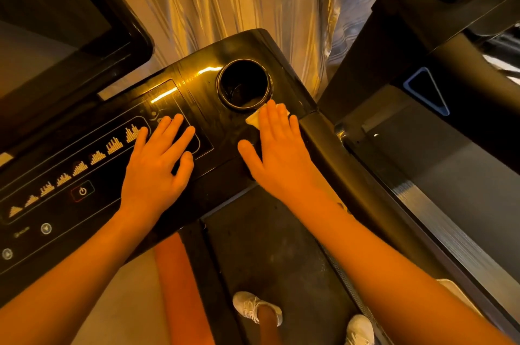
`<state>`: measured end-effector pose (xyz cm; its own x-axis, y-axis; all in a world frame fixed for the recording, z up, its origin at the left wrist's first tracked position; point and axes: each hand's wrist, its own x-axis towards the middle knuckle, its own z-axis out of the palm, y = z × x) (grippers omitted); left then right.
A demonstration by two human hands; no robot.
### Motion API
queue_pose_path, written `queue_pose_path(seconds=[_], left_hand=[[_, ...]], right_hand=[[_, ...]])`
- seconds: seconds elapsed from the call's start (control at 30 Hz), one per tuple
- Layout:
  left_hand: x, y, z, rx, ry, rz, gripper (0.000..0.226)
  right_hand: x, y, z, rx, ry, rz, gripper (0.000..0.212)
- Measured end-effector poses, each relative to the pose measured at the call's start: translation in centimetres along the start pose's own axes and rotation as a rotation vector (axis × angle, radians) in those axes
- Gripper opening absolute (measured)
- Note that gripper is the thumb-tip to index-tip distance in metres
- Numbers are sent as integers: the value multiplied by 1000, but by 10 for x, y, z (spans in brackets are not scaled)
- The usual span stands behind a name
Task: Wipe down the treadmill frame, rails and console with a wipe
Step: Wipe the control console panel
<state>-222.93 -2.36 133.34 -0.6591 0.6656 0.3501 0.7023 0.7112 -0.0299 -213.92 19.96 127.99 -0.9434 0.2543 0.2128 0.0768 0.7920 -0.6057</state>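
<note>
- The left hand (157, 164) lay flat on the console's (202, 108) lit control panel, fingers straight and spread, gripping nothing.
- The wipe (254, 119) looked light, soft and limp; dragged by a corner it would likely bunch, so flat pressure over its middle seemed the best hold.
- It was pale, crumpled and small, lying on the glossy black console just on the near side of the cup holder (268, 91), mostly covered.
- The right hand (277, 153) pressed it down with straight, close-set fingers, not curled round it.
- Right of that hand ran the dark side rail (337, 164).
</note>
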Motion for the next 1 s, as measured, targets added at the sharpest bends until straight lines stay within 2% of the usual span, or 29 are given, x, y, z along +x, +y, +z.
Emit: queue_pose_path(seconds=[0.17, 0.3, 0.47, 0.63, 0.77, 1.0], left_hand=[[-1, -1, 1, 40, -14, 30, 48], [1, -2, 1, 44, -42, 24, 50], [3, 7, 3, -32, -8, -63, 50], [14, 30, 9, -86, 39, -273, 51], [14, 35, 11, 5, 40, -270, 54], [13, 36, 12, 12, 36, -280, 53]], right_hand=[[-5, 14, -2, -96, -38, -93, 78], [27, 27, -14, -121, -47, -4, 79], [2, 25, -15, -78, -37, -53, 76], [17, 45, -23, -71, -98, -37, 74], [53, 62, -30, -3, -73, -16, 74], [21, 73, -28, 35, -110, -97, 75]])
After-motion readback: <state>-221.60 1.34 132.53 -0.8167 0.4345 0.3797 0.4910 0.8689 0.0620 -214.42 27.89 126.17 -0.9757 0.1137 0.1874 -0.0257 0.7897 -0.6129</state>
